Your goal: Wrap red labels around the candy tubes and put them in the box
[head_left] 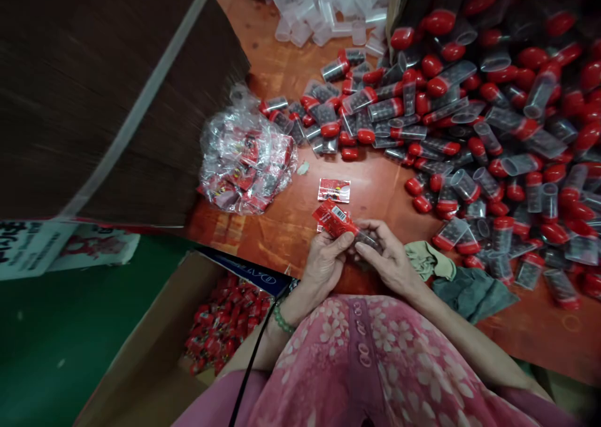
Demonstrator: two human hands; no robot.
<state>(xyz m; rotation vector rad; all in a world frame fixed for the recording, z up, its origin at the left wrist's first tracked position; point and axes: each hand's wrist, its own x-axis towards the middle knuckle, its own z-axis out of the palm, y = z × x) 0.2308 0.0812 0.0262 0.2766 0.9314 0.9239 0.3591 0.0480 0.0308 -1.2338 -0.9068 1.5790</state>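
Note:
My left hand (326,258) is closed on a small red printed packet (334,219) with a white barcode label. My right hand (390,258) pinches a clear tube with dark contents (368,239). One end of the tube meets the packet's near end; whether it is inside, I cannot tell. Just beyond my hands another red packet (334,190) lies flat on the orange table (300,236). The corner of one more shows under the held packet. To the left is a clear plastic bag (248,154) full of red packets.
Red-capped clear tubes (375,111) are heaped across the back and right. Empty clear tubes (323,14) lie at the far back. Crumpled cloths (472,289) sit right of my hands. A cardboard box (154,327) of red packets stands below left; a large dark box (117,101) rises above it.

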